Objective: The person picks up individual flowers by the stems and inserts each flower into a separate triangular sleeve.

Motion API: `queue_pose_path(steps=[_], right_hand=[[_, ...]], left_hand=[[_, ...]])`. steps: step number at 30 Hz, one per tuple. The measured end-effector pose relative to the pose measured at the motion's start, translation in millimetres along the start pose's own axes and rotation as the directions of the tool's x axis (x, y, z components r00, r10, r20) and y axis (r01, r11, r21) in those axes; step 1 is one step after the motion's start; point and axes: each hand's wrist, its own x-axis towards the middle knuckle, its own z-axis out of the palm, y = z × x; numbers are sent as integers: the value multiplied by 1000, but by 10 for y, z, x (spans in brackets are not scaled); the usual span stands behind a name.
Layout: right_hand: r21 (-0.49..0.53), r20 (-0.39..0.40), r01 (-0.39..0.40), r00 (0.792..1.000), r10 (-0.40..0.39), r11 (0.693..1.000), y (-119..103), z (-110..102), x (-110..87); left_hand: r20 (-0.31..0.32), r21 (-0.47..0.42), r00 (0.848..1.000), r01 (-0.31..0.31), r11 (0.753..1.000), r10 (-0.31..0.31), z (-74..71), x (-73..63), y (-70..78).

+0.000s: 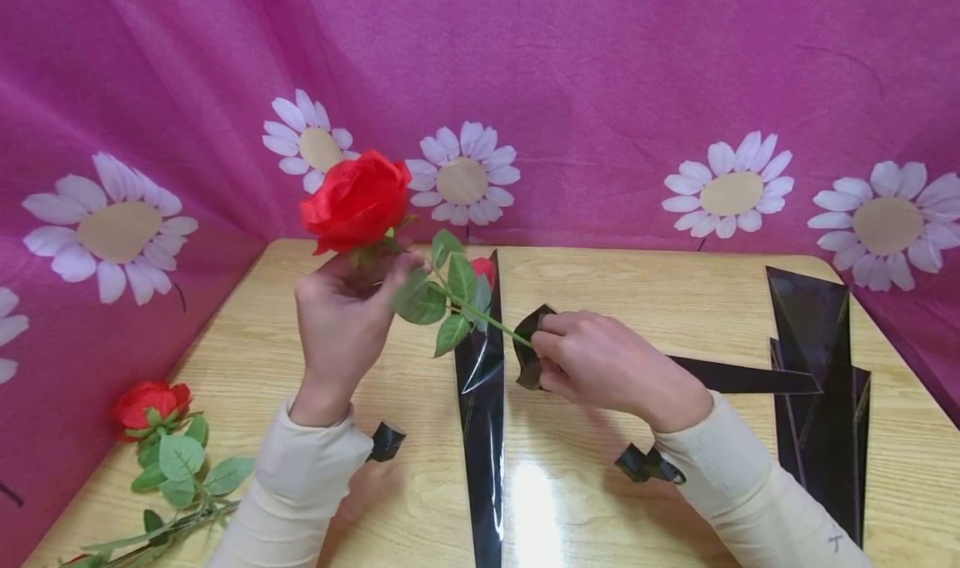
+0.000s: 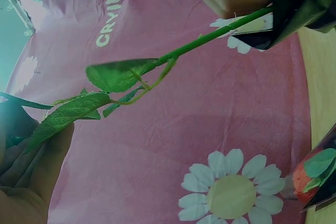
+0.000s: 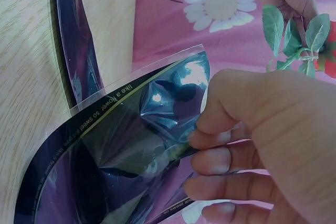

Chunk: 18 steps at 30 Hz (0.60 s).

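My left hand (image 1: pixel 341 330) holds an artificial red rose (image 1: pixel 362 203) just under its bloom, raised above the table. From there the green stem (image 2: pixel 215 34) slants down to the right, with several leaves along it. My right hand (image 1: pixel 611 372) pinches the mouth of a black, partly see-through flower sleeve (image 3: pixel 131 150), whose narrow tail (image 1: pixel 738 375) points right. The stem's lower end reaches into the sleeve's mouth and is hidden there. Printed lettering runs along the sleeve's edge in the right wrist view.
Between the hands lies a wrapped rose in a black sleeve (image 1: pixel 482 434). Loose red roses (image 1: pixel 153 407) lie on the wooden table (image 1: pixel 420 510) at the left. A pile of flat black sleeves (image 1: pixel 817 434) is at the right. A pink daisy-print cloth (image 1: pixel 585 92) hangs behind.
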Motion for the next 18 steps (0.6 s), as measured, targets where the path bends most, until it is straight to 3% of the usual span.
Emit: queue_pose_path(steps=[18], right_hand=[[-17, -64, 37, 997, -38, 999, -1, -28, -8]], left_hand=[[110, -89, 994, -2, 996, 11, 161, -76, -80]])
